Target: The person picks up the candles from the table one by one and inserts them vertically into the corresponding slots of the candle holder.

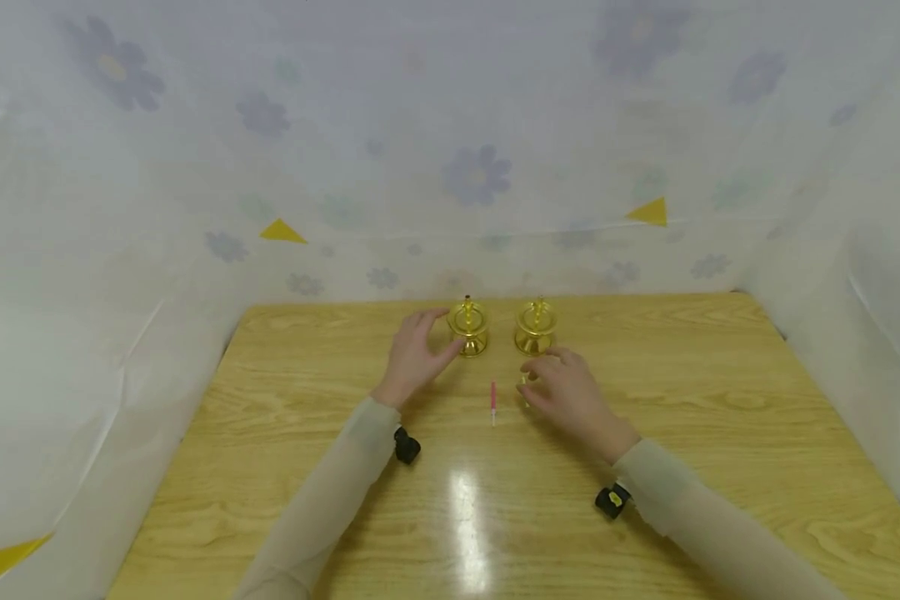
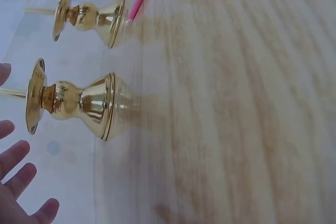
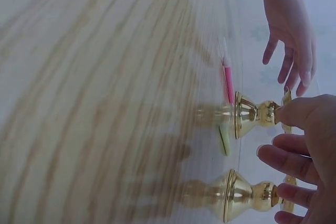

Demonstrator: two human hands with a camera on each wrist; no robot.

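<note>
Two brass candle holders stand upright near the far edge of the wooden table (image 1: pixel 720 433), side by side and apart. The left holder (image 1: pixel 468 327) has a spike rising from its cup; the right holder (image 1: pixel 536 327) matches it in shape.

The left hand (image 1: pixel 414 354) sits just beside the left holder on its outer side, fingers spread and relaxed, holding nothing. In the left wrist view the fingertips (image 2: pixel 16 169) are close to the holder's cup but a gap shows between them (no contact visible).

The right hand (image 1: pixel 570 390) hovers low over the table just in front of the right holder, fingers loosely bent and empty as far as the views show. In the right wrist view its fingers (image 3: pixel 283 161) lie near the cups of both holders; whether they touch cannot be told.

A thin pink candle (image 1: pixel 492 400) lies flat on the table between the two hands, in front of the holders. A second, pale yellowish candle (image 3: pixel 224 141) lies beside it, nearer the right hand, partly hidden in the head view.
</note>
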